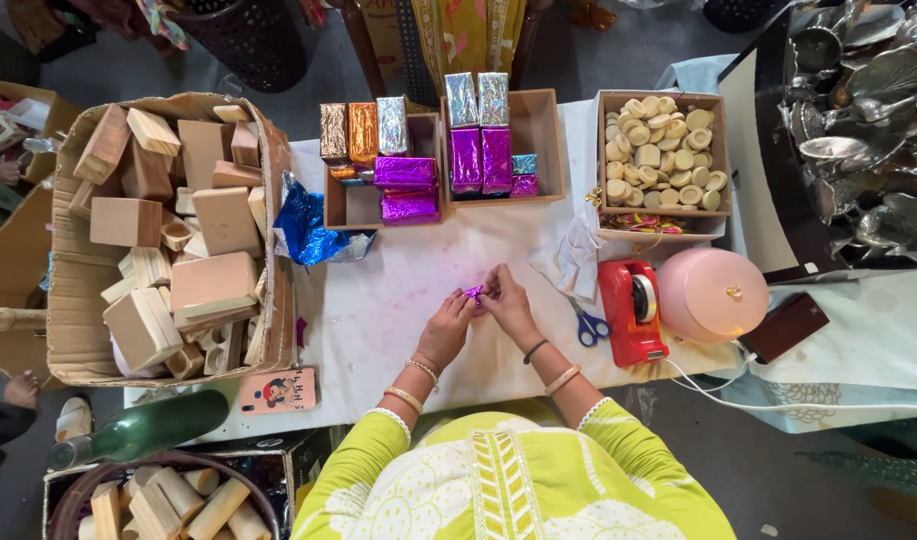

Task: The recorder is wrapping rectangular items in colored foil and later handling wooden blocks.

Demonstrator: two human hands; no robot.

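Note:
My left hand (447, 326) and my right hand (504, 303) meet over the white table cover (399, 290), both pinched on a small piece wrapped in purple foil (475, 292). Only a sliver of the foil shows between the fingers. Bangles sit on both wrists. Beyond the hands stand two wooden trays (349, 205) (539, 130) holding foil-wrapped blocks in purple, silver, gold and orange. Blue foil (304, 228) lies crumpled left of the trays.
A cardboard box (269, 330) of plain wooden blocks fills the left. At right are a tray of round wooden pieces (661, 152), blue-handled scissors (589, 326), a red tape dispenser (631, 310), a pink dome (711, 292), metal leaves (869, 120). A green bottle (154, 428) lies near left.

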